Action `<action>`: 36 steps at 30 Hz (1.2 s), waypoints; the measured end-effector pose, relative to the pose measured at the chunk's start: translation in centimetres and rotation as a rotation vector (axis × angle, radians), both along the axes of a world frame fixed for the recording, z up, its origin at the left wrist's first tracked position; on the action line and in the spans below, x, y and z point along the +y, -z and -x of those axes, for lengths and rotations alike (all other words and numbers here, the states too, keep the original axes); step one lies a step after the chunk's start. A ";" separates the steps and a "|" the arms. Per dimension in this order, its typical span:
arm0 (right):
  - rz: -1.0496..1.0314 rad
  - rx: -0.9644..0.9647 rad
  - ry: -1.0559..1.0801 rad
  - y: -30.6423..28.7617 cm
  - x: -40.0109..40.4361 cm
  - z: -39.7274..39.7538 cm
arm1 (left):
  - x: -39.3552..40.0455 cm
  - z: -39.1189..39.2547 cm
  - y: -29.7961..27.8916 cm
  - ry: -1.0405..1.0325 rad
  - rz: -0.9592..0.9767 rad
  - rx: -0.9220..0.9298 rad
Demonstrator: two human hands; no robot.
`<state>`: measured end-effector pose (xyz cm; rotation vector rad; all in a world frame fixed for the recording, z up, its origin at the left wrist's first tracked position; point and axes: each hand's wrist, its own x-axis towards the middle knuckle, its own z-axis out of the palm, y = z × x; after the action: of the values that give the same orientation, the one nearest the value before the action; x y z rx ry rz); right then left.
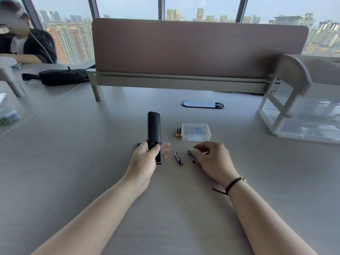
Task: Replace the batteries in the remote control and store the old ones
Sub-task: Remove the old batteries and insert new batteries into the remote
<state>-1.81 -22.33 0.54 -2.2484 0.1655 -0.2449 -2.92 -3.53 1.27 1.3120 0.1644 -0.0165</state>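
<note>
Batteries (178, 159) lie on the surface just beside the right hand (211, 159), whose fingers (195, 151) pinch one battery (191, 156); left hand (147, 159) clamps the remote (154, 129). Light, stiff, probably rolling: hold mid-body.

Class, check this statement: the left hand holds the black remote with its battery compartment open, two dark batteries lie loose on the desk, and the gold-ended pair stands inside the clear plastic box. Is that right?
Not quite. The head view shows the gold-ended pair on the desk just left of the clear plastic box, outside it. The rest holds: the left hand holds the remote, compartment open, and two dark batteries lie loose, one at the right hand's fingertips.
</note>
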 end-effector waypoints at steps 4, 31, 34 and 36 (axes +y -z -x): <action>0.033 0.016 -0.089 -0.1 0.4 0.4 | 0.2 -0.1 0.2 0.032 0.012 0.035; 0.132 0.050 -0.366 -0.1 5.0 -0.5 | 0.4 0.0 -0.4 -0.026 0.080 0.089; 0.153 0.055 -0.388 0.1 6.0 -1.1 | 0.8 0.0 -0.2 -0.073 0.060 0.082; 0.155 0.051 -0.415 0.1 6.8 -1.7 | 1.0 -0.1 -0.1 -0.111 0.043 0.060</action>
<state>-0.15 -15.57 0.46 -2.3816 -0.3018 0.0238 -2.79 -2.48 1.39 1.2587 0.2867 0.0347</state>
